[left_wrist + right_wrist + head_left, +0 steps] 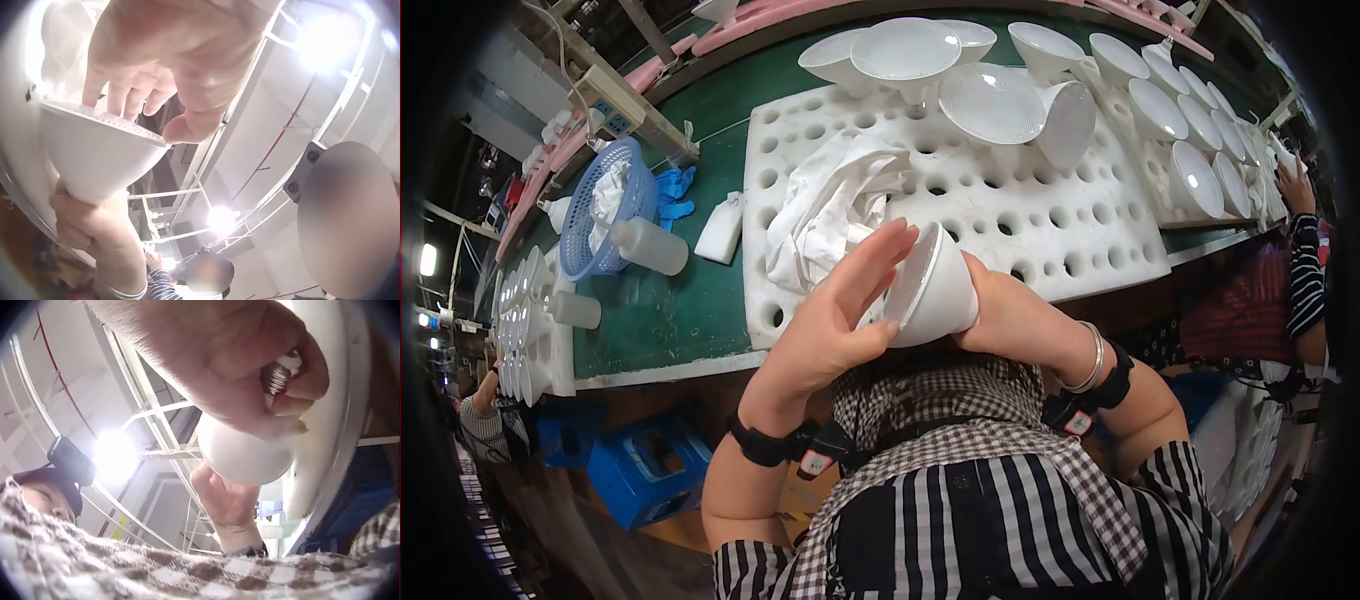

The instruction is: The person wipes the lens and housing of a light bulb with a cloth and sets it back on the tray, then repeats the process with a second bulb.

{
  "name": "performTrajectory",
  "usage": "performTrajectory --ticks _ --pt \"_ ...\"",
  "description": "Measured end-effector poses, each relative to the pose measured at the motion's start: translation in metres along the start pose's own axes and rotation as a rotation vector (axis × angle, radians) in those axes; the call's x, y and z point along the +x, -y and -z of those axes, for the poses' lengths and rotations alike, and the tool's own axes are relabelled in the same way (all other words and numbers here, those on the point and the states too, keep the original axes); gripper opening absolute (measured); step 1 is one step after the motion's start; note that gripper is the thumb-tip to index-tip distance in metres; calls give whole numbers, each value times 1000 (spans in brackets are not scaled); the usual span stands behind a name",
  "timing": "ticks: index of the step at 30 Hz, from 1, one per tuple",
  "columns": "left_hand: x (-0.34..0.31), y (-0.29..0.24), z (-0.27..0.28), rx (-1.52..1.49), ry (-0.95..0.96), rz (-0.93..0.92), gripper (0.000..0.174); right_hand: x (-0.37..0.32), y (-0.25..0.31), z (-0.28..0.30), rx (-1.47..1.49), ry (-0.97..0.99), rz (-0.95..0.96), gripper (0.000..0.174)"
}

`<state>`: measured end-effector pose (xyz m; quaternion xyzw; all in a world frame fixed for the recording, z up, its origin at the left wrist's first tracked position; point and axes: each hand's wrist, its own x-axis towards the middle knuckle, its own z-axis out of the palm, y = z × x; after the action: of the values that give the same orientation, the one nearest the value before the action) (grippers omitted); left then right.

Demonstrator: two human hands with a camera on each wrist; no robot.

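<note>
A white reflector bulb [945, 300], with a cone-shaped body and a textured lens, is held in front of the torso, tilted with its lens toward the left hand. The right hand [1020, 315] grips its narrow neck. In the right wrist view the metal screw base [278, 380] shows between the curled fingers. Across the lens side reaches the left hand [830, 320], fingers extended and thumb at the rim. The left wrist view shows its fingertips [131, 103] right at the lens face. A crumpled white cloth [830, 200] lies just beyond the left hand.
A white foam board [755, 260] with round holes lies on the green table [720, 320]. Several bulbs [990, 100] stand at its back and right. At left are a blue basket [568, 240], plastic bottles [650, 247] and a blue glove [673, 190]. Another person's hand [1295, 188] is far right.
</note>
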<state>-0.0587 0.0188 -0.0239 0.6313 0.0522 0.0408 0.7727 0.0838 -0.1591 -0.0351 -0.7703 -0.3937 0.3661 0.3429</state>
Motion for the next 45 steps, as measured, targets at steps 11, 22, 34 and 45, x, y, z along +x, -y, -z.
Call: performTrajectory --ticks 11,22,34,45 --pt "19 -11 -3 22 -35 64 91 0 -6 -11 -50 -73 -13 73" --pt "-3 1 1 -17 10 -40 84 4 -2 6 44 31 8 71" --pt "8 -5 4 -7 21 11 89 3 -2 3 28 10 -17 73" --pt "24 -10 -3 -44 -27 30 92 4 -2 -4 -13 -13 -60 71"
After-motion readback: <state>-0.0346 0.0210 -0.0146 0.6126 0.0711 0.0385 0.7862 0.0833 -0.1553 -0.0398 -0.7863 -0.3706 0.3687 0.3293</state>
